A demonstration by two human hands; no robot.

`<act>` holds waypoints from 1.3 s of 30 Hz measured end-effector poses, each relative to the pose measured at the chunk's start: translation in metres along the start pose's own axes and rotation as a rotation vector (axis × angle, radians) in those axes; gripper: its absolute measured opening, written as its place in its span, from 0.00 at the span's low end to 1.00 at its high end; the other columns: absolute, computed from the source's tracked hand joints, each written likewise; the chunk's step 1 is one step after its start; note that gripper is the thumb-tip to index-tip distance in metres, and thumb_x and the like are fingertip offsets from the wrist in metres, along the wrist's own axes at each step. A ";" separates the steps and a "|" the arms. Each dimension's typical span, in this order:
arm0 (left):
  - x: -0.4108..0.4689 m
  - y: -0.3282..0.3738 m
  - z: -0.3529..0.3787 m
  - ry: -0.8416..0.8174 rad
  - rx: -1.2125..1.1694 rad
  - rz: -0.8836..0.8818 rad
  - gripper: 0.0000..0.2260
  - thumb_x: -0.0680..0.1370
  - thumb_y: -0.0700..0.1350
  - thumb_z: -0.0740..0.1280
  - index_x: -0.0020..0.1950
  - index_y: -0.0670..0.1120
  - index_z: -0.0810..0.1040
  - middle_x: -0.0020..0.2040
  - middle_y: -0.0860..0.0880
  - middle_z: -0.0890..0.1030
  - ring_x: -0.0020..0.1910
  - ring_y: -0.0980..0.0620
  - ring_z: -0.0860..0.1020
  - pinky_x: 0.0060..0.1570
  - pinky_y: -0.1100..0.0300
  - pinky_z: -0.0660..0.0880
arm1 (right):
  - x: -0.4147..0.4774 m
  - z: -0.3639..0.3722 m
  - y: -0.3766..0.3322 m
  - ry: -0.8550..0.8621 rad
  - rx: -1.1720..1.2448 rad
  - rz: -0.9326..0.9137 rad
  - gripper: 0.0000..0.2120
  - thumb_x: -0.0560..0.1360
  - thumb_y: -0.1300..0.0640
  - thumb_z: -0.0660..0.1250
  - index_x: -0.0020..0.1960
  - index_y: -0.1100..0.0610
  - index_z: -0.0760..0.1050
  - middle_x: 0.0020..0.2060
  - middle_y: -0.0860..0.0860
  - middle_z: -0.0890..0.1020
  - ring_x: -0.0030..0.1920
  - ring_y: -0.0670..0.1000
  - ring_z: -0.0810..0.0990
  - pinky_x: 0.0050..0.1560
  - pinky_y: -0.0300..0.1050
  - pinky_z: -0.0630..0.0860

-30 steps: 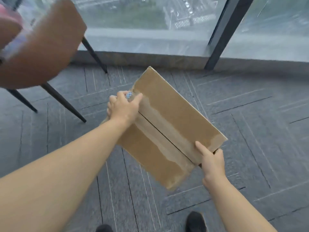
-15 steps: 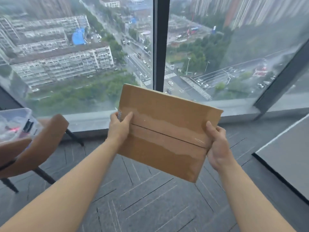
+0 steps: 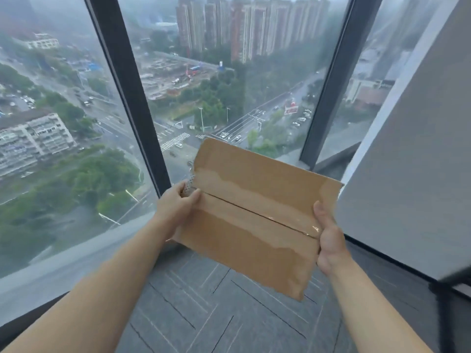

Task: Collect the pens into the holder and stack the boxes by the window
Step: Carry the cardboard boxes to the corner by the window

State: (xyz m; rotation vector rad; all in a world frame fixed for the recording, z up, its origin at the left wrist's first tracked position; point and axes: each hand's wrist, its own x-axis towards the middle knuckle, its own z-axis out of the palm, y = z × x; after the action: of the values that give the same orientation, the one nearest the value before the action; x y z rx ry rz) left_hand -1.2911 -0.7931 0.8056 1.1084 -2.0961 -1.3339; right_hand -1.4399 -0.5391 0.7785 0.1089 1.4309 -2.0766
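A flat brown cardboard box (image 3: 254,200) with clear tape along its centre seam hangs in the air in front of the window, tilted down to the right. My left hand (image 3: 178,202) grips its left end, thumb on top near a scrap of dotted label. My right hand (image 3: 330,240) clasps its right end, thumb over the taped seam. No pens or holder are in view.
Floor-to-ceiling window glass (image 3: 229,85) with dark frame posts (image 3: 127,93) stands just ahead, above a low grey sill (image 3: 76,258). A grey wall panel (image 3: 413,174) rises on the right. Grey carpet tiles (image 3: 204,314) cover the floor below. A dark object (image 3: 456,296) shows at the right edge.
The view has swung up and right from the floor to the window corner. The chair and plastic bin have left the frame. Both hands still hold the box, carried closer to the glass.
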 end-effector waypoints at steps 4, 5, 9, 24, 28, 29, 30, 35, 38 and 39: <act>0.071 0.024 0.038 -0.140 0.066 0.070 0.15 0.78 0.48 0.64 0.63 0.46 0.75 0.53 0.48 0.78 0.54 0.45 0.76 0.51 0.54 0.71 | 0.027 0.002 0.009 0.189 0.064 -0.005 0.33 0.65 0.39 0.72 0.67 0.50 0.75 0.59 0.54 0.83 0.58 0.58 0.82 0.53 0.57 0.80; 0.088 0.031 0.049 -0.187 0.080 0.094 0.15 0.79 0.47 0.64 0.64 0.45 0.74 0.53 0.48 0.78 0.54 0.46 0.76 0.51 0.56 0.71 | 0.036 0.001 0.011 0.223 0.087 0.000 0.32 0.66 0.39 0.71 0.67 0.50 0.75 0.59 0.54 0.83 0.58 0.58 0.82 0.51 0.55 0.80; 0.149 0.059 0.106 -0.329 0.181 0.178 0.18 0.77 0.47 0.65 0.67 0.45 0.74 0.58 0.46 0.80 0.58 0.45 0.77 0.57 0.54 0.73 | 0.066 -0.015 0.021 0.328 0.165 0.050 0.23 0.75 0.39 0.65 0.65 0.50 0.77 0.54 0.53 0.85 0.52 0.56 0.84 0.46 0.51 0.80; 0.398 0.195 0.398 -0.460 0.624 0.474 0.21 0.76 0.49 0.66 0.69 0.54 0.72 0.67 0.46 0.73 0.68 0.42 0.70 0.66 0.48 0.67 | 0.334 -0.084 -0.057 0.481 0.398 0.181 0.19 0.77 0.53 0.66 0.65 0.59 0.74 0.48 0.59 0.81 0.42 0.57 0.77 0.35 0.49 0.73; 0.457 0.226 0.457 -0.517 0.681 0.535 0.20 0.77 0.47 0.63 0.70 0.53 0.70 0.68 0.47 0.72 0.69 0.42 0.67 0.68 0.48 0.63 | 0.412 -0.086 -0.080 0.526 0.481 0.211 0.18 0.76 0.52 0.67 0.63 0.59 0.75 0.47 0.58 0.81 0.42 0.57 0.77 0.37 0.51 0.74; 0.473 0.233 0.474 -0.537 0.702 0.551 0.20 0.77 0.46 0.62 0.70 0.53 0.69 0.68 0.47 0.72 0.69 0.42 0.66 0.68 0.47 0.62 | 0.431 -0.085 -0.084 0.532 0.494 0.217 0.18 0.76 0.52 0.67 0.62 0.59 0.76 0.47 0.59 0.82 0.43 0.58 0.78 0.39 0.52 0.75; 0.489 0.241 0.491 -0.558 0.727 0.573 0.21 0.78 0.46 0.61 0.71 0.53 0.68 0.69 0.47 0.72 0.70 0.42 0.65 0.67 0.47 0.61 | 0.451 -0.084 -0.089 0.537 0.504 0.223 0.17 0.75 0.51 0.67 0.60 0.60 0.76 0.47 0.59 0.82 0.44 0.59 0.78 0.41 0.53 0.75; 0.564 0.259 0.586 -0.690 0.762 0.685 0.21 0.78 0.45 0.60 0.72 0.51 0.65 0.66 0.47 0.74 0.69 0.44 0.66 0.67 0.49 0.58 | 0.552 -0.084 -0.109 0.640 0.610 0.209 0.13 0.75 0.52 0.66 0.53 0.61 0.77 0.46 0.60 0.80 0.49 0.60 0.75 0.58 0.64 0.71; 0.607 0.266 0.645 -0.747 0.780 0.738 0.21 0.79 0.45 0.59 0.72 0.52 0.65 0.67 0.48 0.73 0.69 0.44 0.65 0.68 0.50 0.59 | 0.611 -0.098 -0.119 0.690 0.725 0.200 0.09 0.79 0.55 0.63 0.52 0.61 0.75 0.48 0.60 0.80 0.49 0.61 0.77 0.55 0.66 0.73; 0.618 0.267 0.663 -0.764 0.792 0.746 0.20 0.79 0.45 0.59 0.72 0.52 0.64 0.68 0.48 0.72 0.69 0.44 0.65 0.68 0.50 0.59 | 0.629 -0.102 -0.122 0.698 0.746 0.222 0.09 0.79 0.56 0.63 0.52 0.61 0.75 0.48 0.61 0.80 0.49 0.61 0.78 0.53 0.66 0.74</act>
State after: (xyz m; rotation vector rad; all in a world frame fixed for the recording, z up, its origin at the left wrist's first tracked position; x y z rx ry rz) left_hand -2.2278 -0.8601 0.7007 -0.1345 -3.2570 -0.5625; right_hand -2.0416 -0.6938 0.5896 1.3273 0.8202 -2.3694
